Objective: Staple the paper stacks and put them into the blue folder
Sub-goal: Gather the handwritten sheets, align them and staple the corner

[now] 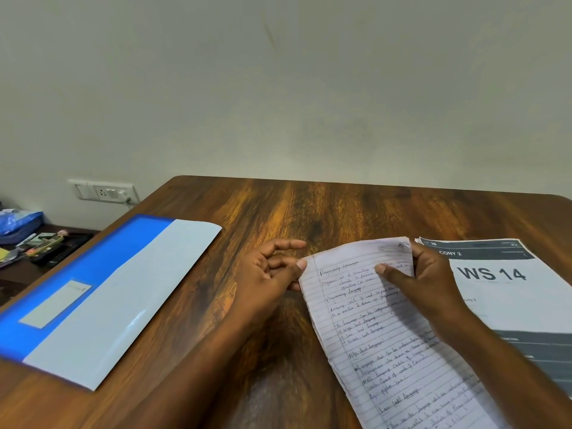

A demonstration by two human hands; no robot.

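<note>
Left hand [272,270]: thumb and fingers pinch the top left corner of the handwritten lined paper stack [380,335].
Right hand [421,286]: fingers grip its top right edge.
Paper stack: lifted above the brown wooden table [309,212].
Blue plastic folder [93,292]: flat on the table, left, apart.

Bare table [309,212] lies between folder [102,292] and papers [365,335].

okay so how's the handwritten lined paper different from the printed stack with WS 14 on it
The handwritten lined paper is pinched by the left hand and the right hand at its top edge; the printed stack lies flat on the table, untouched.
The lined paper carries pen writing on ruled lines; the printed stack shows bold type and dark grey bands.
The lined paper looks curled; the printed stack lies even.
Both are white paper on the table's right side.
</note>
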